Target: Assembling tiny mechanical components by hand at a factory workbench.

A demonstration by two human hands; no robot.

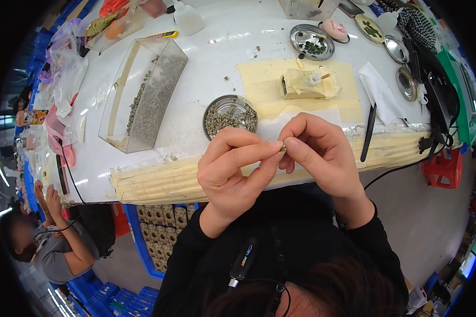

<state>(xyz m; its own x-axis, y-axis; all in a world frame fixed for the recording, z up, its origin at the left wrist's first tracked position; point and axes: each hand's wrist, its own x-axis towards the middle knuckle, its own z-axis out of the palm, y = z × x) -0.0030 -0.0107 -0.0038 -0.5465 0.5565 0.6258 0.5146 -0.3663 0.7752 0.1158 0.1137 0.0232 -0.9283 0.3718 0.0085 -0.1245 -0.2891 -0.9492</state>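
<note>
My left hand point(237, 171) and my right hand point(322, 156) meet over the table's taped front edge. Between their fingertips they pinch a small metallic-looking piece point(283, 149), mostly covered by the fingers, so its exact kind cannot be made out. Just beyond my left hand sits a round metal dish point(205, 122) with many small greyish-green pieces in it. Past my right hand, a tape-wrapped block point(296, 87) with a short white peg on top rests on a patch of yellowish tape point(259, 79).
A clear bin point(110, 119) of small pieces stands at left. Back right are a metal dish point(292, 45) of dark green bits and a white cloth point(378, 87). A black tweezer-like tool point(369, 132) lies at right. Another person point(69, 248) works at far left.
</note>
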